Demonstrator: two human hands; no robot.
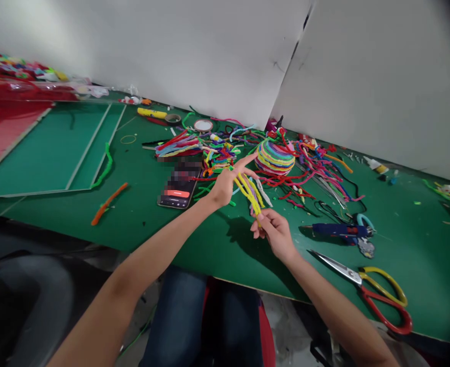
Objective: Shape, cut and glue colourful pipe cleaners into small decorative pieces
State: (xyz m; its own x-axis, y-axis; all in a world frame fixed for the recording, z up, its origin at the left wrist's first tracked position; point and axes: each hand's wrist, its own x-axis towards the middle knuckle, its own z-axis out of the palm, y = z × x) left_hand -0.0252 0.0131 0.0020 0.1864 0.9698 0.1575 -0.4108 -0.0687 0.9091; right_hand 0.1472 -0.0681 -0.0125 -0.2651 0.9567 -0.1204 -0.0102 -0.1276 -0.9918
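A loose bunch of fuzzy pipe cleaners (248, 191), mostly yellow with some purple and white, is stretched between my two hands just above the green table. My left hand (225, 184) grips the upper end, its index finger pointing out toward a striped, rainbow-coloured coiled ball (274, 157). Lower down, my right hand (274, 232) pinches the yellow strands between thumb and fingers. Behind my left hand lies a pile of multicoloured pipe cleaners (219, 155). To its left rests a phone (179, 186) with a lit, partly blurred screen.
Large scissors (353, 275) with yellow and red handles lie at the right, near a dark blue pen-like tool (334, 230). An orange pipe cleaner (109, 204) and a clear sheet (83, 148) are at the left. White panels (171, 56) stand behind the table.
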